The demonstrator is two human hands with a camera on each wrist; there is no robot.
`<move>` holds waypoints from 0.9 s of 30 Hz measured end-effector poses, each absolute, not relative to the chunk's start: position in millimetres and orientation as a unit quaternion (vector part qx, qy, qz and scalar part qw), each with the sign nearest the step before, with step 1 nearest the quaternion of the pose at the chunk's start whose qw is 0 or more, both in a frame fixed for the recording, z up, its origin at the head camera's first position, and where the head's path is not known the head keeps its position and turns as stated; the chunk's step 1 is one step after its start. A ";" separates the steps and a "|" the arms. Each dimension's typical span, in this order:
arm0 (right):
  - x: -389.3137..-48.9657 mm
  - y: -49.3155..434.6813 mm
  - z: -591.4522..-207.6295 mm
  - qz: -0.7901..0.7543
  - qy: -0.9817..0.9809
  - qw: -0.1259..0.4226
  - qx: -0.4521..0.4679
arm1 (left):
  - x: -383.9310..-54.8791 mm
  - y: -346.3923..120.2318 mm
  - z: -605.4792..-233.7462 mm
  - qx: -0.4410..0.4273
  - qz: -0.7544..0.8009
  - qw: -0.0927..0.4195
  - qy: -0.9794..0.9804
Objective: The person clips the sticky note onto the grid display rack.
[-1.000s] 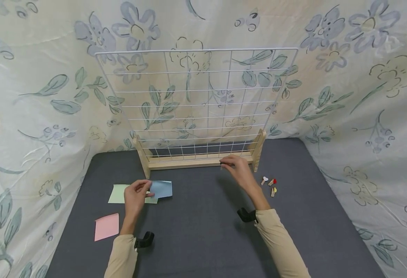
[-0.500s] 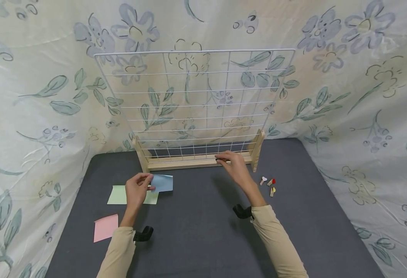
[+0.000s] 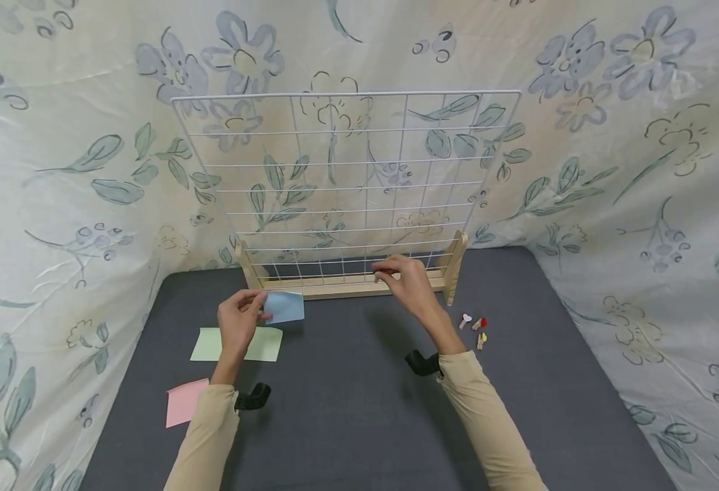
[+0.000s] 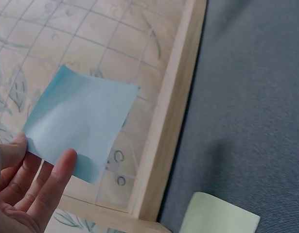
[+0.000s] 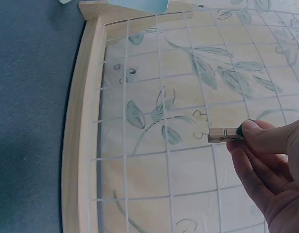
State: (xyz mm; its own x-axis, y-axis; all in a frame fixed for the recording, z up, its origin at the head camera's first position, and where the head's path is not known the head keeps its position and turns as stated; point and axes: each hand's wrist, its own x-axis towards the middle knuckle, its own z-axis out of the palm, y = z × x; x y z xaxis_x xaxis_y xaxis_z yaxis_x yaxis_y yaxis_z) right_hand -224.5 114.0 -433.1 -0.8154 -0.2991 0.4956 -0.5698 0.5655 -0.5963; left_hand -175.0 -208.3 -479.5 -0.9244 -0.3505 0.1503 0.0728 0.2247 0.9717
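A blue sticky note (image 4: 83, 114) is pinched along one edge by my left hand (image 3: 238, 322), held up off the table in front of the rack's left part. My right hand (image 3: 405, 283) pinches a small wooden clothespin (image 5: 222, 134) between thumb and fingers; something dark green shows at its held end. Both hands are in front of the white wire grid rack (image 3: 347, 164), which stands in a wooden base (image 3: 341, 292). A pale green note (image 3: 265, 344) lies on the table below the left hand, partly hidden by it.
On the dark cloth-covered table (image 3: 347, 409), a pink note (image 3: 186, 402) lies at the left. To the right are clothespins with a white (image 3: 465, 319), a red (image 3: 480, 323) and a yellow (image 3: 481, 339) decoration. Floral fabric (image 3: 629, 204) hangs behind and at the sides.
My left hand has lifted the blue note away from the green one, toward the rack. My right hand, with the clothespin, has moved left and forward to the grid's lower part.
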 end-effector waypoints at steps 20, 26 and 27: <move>-235.7 93.6 -394.2 0.410 -0.851 0.153 0.291 | -183.0 -201.3 -460.1 0.061 -0.631 0.174 -0.754; -239.5 93.4 -381.7 0.409 -0.851 0.157 0.291 | -189.7 -198.7 -449.0 0.056 -0.633 0.184 -0.750; -240.0 93.2 -379.0 0.409 -0.849 0.159 0.294 | -190.7 -198.5 -447.0 0.056 -0.633 0.186 -0.750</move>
